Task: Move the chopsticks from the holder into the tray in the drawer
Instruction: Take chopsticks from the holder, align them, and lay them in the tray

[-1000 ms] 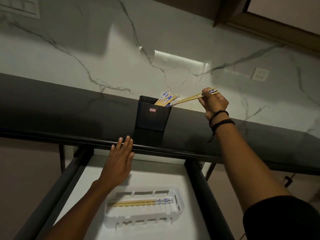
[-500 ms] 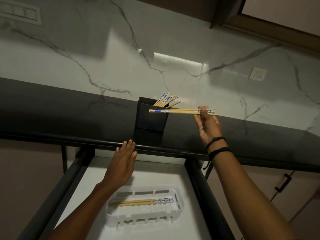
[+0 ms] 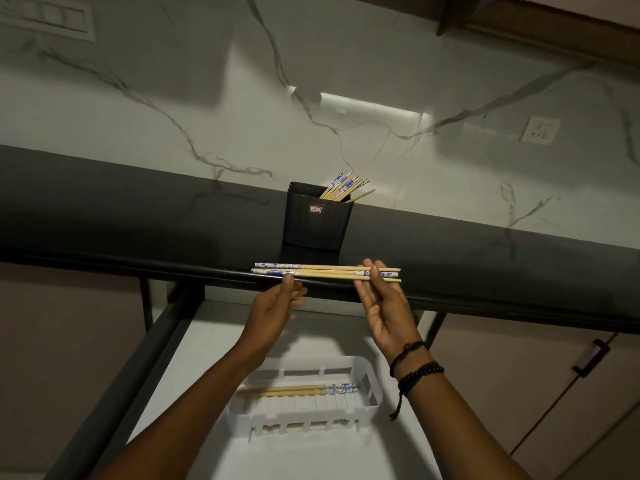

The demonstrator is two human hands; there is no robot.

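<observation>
The white tray (image 3: 301,422) in the drawer (image 3: 207,341) holds chopsticks (image 3: 287,390). Above it, left hand (image 3: 273,310) and right hand (image 3: 384,306) pinch a loose bundle (image 3: 329,270); uneven release could scatter sticks past the tray. More fill the holder (image 3: 317,220) on the bench (image 3: 138,209).

left grip (image 3: 272,311) + right grip (image 3: 386,306) | holding chopsticks (image 3: 329,271) level | tray (image 3: 301,414) below

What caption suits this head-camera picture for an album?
Left hand and right hand hold chopsticks level above the open drawer; more stand in the black holder.
</observation>
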